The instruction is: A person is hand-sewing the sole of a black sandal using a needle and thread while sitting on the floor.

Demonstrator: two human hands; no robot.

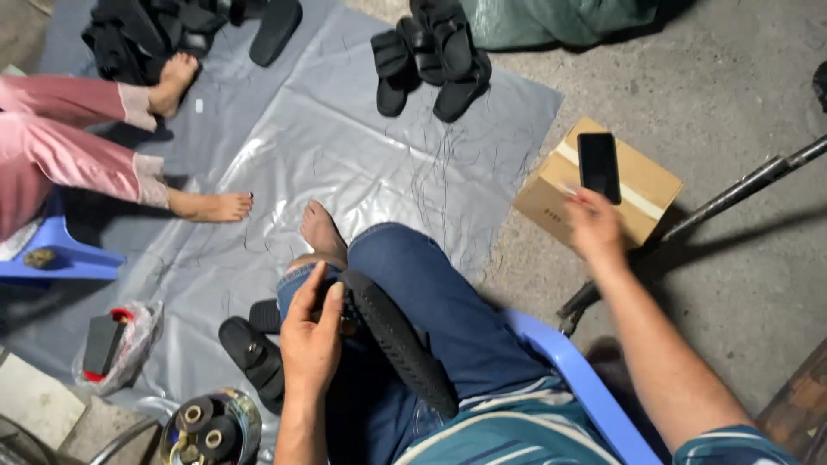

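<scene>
My left hand (312, 331) grips a black sandal (396, 340) that rests sole-up on my lap, on blue jeans. My right hand (593, 228) reaches out to the right and touches a cardboard box (642, 185) on the concrete floor. A black phone (599, 165) lies on top of that box, just above my fingers. I sit on a blue plastic chair (577, 370).
A grey plastic sheet (345, 155) covers the floor ahead. Black sandals lie in a pile (431, 56) at the far edge, and one more (254, 357) by my foot. Another person's bare feet (211, 207) rest on the left. A tin of spools (207, 426) stands at bottom left.
</scene>
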